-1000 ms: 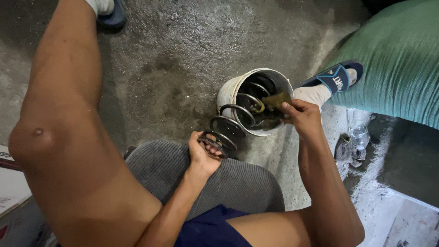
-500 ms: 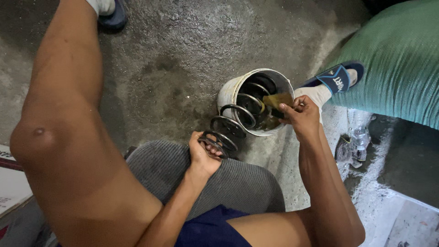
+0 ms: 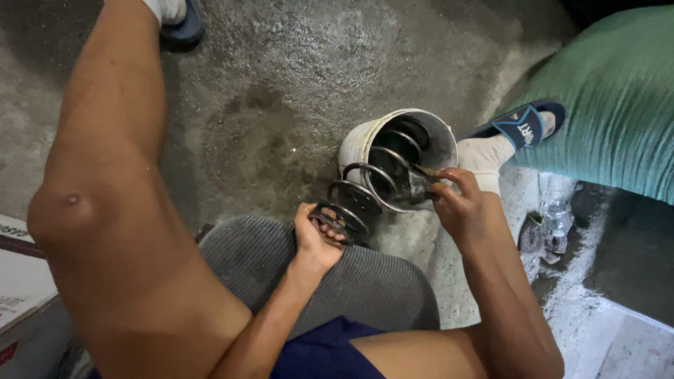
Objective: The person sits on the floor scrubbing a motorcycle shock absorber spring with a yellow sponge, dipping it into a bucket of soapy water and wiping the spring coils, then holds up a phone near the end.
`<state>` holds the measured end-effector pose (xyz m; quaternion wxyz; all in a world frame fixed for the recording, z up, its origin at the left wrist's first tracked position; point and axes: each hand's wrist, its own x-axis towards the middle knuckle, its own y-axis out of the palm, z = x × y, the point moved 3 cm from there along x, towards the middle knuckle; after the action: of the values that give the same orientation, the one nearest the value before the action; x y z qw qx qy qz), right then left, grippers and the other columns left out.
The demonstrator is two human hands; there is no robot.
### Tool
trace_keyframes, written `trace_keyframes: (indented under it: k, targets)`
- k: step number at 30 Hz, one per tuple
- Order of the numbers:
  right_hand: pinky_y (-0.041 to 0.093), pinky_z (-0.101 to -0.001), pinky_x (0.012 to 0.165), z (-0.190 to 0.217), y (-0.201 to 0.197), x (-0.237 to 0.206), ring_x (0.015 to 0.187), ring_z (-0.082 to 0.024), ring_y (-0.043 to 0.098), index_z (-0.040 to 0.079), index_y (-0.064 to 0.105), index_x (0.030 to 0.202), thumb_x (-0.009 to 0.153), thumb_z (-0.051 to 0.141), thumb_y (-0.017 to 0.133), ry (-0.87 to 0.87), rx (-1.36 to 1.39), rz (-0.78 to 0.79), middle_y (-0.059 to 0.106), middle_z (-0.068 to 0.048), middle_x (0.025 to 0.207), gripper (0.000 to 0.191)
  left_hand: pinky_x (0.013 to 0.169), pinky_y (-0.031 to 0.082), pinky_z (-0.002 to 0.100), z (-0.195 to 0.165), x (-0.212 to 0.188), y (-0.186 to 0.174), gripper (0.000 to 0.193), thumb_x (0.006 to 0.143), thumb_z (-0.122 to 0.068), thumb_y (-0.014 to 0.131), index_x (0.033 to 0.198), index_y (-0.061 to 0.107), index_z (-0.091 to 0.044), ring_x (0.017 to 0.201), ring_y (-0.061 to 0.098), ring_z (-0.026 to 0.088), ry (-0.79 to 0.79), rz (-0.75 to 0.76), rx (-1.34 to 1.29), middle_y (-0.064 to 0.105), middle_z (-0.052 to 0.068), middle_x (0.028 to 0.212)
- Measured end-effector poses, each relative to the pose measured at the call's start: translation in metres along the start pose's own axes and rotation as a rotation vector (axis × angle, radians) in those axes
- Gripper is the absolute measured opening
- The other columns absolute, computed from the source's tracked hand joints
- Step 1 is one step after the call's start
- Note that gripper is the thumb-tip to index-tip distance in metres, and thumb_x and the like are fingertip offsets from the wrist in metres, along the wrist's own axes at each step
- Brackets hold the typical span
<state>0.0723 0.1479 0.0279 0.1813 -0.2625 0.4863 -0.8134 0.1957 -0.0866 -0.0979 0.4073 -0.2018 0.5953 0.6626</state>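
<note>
- Our left hand is clenched around the near end coil of a dark spring, gripping the lowest loop from the side.
- The spring lies tilted, its near end at our left hand and its far end reaching into the mouth of a white bucket that lies tipped on the wet concrete floor.
- Our right hand pinches a small dark brush, fingers closed on it, and presses it against the upper coils at the bucket's rim.
- We judge the spring to be heavy and stiff: thick steel wire, wide coils, no give under the hand.
- It looks wet or greasy, so it may slip; a full wrap around one coil, as our left hand has now, seems the safest hold.
- Taking it by an end coil gives leverage to turn it; the middle coils stay free for the brush.
- We sit on a grey ribbed cushion, knees spread, one slippered foot beside the bucket.
- A green sack lies at the right, and a clear bottle stands near it.
</note>
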Motion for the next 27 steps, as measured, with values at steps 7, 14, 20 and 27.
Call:
trace_keyframes:
  k: [7,14,20,27]
  targets:
    - [0.052,-0.0412,0.093,0.005,0.002,-0.005,0.112,-0.033,0.06,0.009,0.072,0.096,0.063,-0.011,0.076,-0.055,-0.024,-0.044,0.058,-0.011,0.115,0.038,0.047,0.032,0.031,0.0,-0.007,0.006,0.039,0.091,-0.037,0.046,0.057,0.037,-0.018,0.048,0.037,0.013,-0.012,-0.069,-0.029,0.035,-0.003,0.052]
    - [0.053,-0.0389,0.088,0.002,0.0,-0.003,0.104,-0.031,0.065,0.005,0.063,0.082,0.056,-0.01,0.075,-0.127,0.057,-0.025,0.069,-0.01,0.106,0.033,0.046,0.031,0.031,0.0,-0.007,0.006,0.039,0.089,-0.038,0.047,0.058,0.038,-0.017,0.048,0.037,0.014,0.002,-0.092,-0.017,0.034,-0.003,0.052]
    - [0.058,-0.0354,0.085,-0.008,0.0,-0.006,0.1,-0.029,0.072,0.005,0.052,0.076,0.06,-0.015,0.069,0.062,0.155,0.031,0.073,-0.011,0.107,0.031,0.046,0.032,0.031,0.002,-0.003,0.001,0.038,0.088,-0.038,0.05,0.057,0.04,-0.018,0.048,0.038,0.014,-0.004,-0.065,-0.036,0.035,-0.003,0.053]
    - [0.058,-0.0379,0.085,-0.03,-0.011,-0.022,0.094,-0.021,0.065,0.005,0.059,0.097,0.097,-0.007,0.065,0.896,0.816,0.042,0.065,-0.012,0.103,0.013,0.045,0.031,0.03,0.002,0.003,-0.007,0.038,0.089,-0.039,0.05,0.059,0.044,-0.017,0.047,0.037,0.012,0.019,-0.075,-0.018,0.036,-0.004,0.052]
